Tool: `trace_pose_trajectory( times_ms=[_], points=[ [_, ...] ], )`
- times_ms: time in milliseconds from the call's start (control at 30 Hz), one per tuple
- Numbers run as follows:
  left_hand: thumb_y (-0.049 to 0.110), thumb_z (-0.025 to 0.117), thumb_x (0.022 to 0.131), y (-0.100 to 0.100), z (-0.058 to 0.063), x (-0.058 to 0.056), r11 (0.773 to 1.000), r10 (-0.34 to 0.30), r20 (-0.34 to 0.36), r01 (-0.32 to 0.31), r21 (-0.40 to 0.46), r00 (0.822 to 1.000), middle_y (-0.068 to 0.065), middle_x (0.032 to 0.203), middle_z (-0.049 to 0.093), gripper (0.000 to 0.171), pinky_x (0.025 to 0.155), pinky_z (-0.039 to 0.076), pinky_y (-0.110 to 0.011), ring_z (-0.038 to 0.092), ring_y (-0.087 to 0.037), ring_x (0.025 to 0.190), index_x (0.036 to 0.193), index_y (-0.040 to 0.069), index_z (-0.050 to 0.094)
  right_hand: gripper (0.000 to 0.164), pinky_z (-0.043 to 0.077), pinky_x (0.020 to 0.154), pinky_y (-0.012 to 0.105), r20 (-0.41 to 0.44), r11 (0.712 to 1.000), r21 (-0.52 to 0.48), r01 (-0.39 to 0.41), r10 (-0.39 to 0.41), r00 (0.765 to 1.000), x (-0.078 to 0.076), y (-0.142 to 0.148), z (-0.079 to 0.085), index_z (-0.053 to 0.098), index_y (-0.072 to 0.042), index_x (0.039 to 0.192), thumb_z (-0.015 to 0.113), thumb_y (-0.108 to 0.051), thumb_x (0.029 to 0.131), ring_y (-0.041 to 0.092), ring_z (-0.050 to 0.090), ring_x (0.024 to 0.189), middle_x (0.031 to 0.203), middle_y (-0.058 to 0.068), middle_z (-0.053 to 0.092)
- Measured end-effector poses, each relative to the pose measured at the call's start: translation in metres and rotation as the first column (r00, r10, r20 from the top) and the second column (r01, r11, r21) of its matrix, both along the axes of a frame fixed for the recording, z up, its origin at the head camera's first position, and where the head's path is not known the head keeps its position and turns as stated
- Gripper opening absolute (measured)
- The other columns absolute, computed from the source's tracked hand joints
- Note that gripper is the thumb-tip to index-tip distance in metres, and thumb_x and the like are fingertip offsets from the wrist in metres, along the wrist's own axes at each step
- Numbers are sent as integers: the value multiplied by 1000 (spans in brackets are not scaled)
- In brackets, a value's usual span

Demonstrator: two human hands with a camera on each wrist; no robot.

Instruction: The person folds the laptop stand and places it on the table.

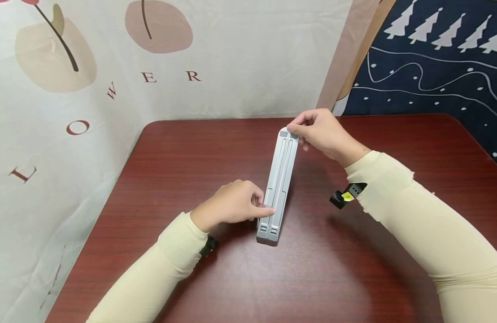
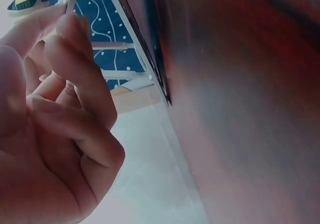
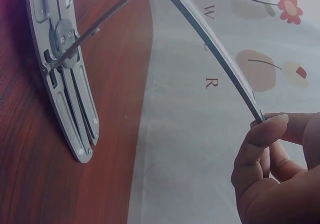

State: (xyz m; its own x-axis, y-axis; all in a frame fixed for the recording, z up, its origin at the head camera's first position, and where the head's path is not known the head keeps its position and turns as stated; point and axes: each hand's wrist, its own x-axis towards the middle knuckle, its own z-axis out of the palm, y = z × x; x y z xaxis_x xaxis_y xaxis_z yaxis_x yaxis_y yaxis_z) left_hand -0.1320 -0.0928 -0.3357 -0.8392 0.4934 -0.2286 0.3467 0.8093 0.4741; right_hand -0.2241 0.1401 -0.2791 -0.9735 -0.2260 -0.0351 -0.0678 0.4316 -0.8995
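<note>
On a reddish-brown counter, a silver hinged stand (panel raised) is pinched by fingers of the right hand on top and the left hand lower down.

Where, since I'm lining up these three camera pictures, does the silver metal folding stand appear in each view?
Head: silver metal folding stand just right of centre, slanting.
Left wrist: upper left to top centre, only partly visible.
Right wrist: base at left; raised panel sloping from top centre down to the right.
Shared landmark: reddish-brown wood-grain table, at right in the left wrist view, at left in the right wrist view.
</note>
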Motion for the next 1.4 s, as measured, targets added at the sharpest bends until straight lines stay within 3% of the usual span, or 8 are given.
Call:
trace_pose_trajectory(
  times_ms=[267,600,1067,1400],
  points=[
    [54,75,81,-7,2,-4,1000,4,65,-6,25,998,7,55,66,40,56,44,-31,55,-7,51,61,24,58,19,52,57,25,32,1000,6,16,-17,999,3,-3,2,71,-1,102,68,-19,95,15,53,59,82,6,62],
    [51,77,80,-12,2,-9,998,6,117,-13,64,993,3,56,68,35,59,49,-32,61,-12,47,66,23,60,18,51,55,23,46,998,21,55,-56,997,8,-1,5,71,-2,101,66,-18,96,13,54,59,84,6,62],
    [45,79,81,-16,1,-13,993,3,134,-19,115,991,-2,58,68,32,59,51,-31,67,-19,49,69,21,61,19,53,55,25,18,998,-11,67,-66,998,14,4,4,71,1,104,64,-15,97,12,54,55,85,7,60],
    [43,80,81,-17,1,-14,992,18,128,-34,125,992,-1,61,69,29,57,52,-31,67,-20,50,71,22,63,18,51,51,22,37,991,-85,108,-105,994,17,7,2,68,5,104,62,-10,96,10,53,53,77,3,59]
  ],
)
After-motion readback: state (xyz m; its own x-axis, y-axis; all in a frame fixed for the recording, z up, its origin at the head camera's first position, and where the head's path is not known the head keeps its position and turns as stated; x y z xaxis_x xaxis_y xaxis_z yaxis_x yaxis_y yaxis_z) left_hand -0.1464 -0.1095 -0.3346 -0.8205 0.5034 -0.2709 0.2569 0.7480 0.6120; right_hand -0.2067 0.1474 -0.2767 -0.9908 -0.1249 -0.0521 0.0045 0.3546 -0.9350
